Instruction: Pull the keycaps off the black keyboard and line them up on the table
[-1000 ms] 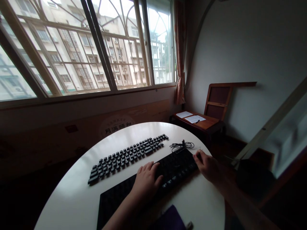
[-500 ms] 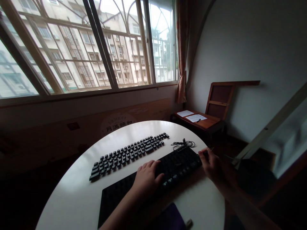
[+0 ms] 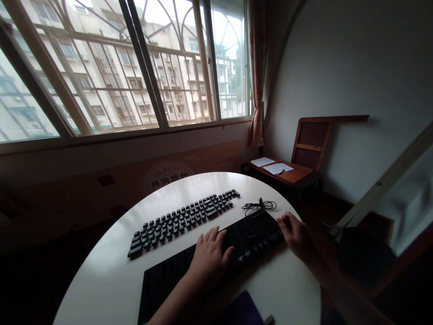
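A black keyboard [image 3: 165, 277] lies slantwise across the white round table. My left hand [image 3: 211, 250] rests palm down on its middle, fingers spread, holding nothing. At the keyboard's right end is my right hand [image 3: 293, 231], its fingers pinched round a small tool with thin wire ends [image 3: 288, 211], which looks like a keycap puller. Most of that tool is hidden by the fingers. Behind the keyboard, loose black keycaps [image 3: 184, 220] stand in slanting rows. Some caps [image 3: 248, 255] show along the keyboard's near right edge; the dark surface hides further detail.
A coiled black cable [image 3: 260, 205] lies behind the keyboard's right end. Near the front edge sits a dark purple item [image 3: 248, 307]. The round table [image 3: 104, 271] curves away at both sides. Papers [image 3: 278, 168] lie on a wooden chair [image 3: 301, 174] beyond, below the window.
My right hand has shifted slightly left at the keyboard's end, and the wire ends of its tool now show above the fingers. The left hand stays on the keyboard. The view has tilted slightly.
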`<action>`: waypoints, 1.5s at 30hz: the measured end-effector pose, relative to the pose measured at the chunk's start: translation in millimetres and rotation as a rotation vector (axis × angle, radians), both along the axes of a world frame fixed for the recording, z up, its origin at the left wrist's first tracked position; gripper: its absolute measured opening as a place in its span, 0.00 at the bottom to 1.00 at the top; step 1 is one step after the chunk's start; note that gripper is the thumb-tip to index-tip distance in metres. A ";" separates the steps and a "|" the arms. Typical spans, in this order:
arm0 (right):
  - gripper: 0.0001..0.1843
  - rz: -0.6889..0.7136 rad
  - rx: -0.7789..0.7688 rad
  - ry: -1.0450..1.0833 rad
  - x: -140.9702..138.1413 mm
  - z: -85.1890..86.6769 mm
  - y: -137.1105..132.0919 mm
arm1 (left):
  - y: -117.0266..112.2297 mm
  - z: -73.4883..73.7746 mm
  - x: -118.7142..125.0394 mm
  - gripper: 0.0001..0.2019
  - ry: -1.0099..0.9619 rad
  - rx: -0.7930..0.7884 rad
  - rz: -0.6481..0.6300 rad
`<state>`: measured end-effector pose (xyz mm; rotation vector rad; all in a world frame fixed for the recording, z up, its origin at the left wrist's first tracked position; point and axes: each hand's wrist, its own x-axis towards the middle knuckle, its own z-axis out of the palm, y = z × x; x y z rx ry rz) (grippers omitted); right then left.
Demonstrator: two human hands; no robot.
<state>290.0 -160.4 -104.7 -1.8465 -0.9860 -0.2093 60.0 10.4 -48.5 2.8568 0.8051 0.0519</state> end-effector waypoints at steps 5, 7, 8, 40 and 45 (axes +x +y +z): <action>0.16 0.015 -0.028 -0.011 -0.1 -0.6 0.4 | -4.7 2.5 5.7 0.33 -0.001 -0.041 -0.242; 0.16 -0.005 -0.049 -0.025 -0.3 -0.9 -0.2 | -5.9 1.2 8.1 0.33 0.020 -0.061 -0.315; 0.16 -0.021 -0.061 -0.037 -0.4 -1.1 -0.6 | -6.4 0.4 9.1 0.33 0.032 -0.070 -0.340; 0.12 -0.079 0.195 -0.108 -8.5 1.6 -10.7 | -12.3 -4.6 12.6 0.29 -0.029 -0.084 -0.312; 0.06 0.111 0.264 -0.292 -12.7 8.1 -12.9 | -14.0 -4.8 10.2 0.28 -0.045 -0.062 -0.333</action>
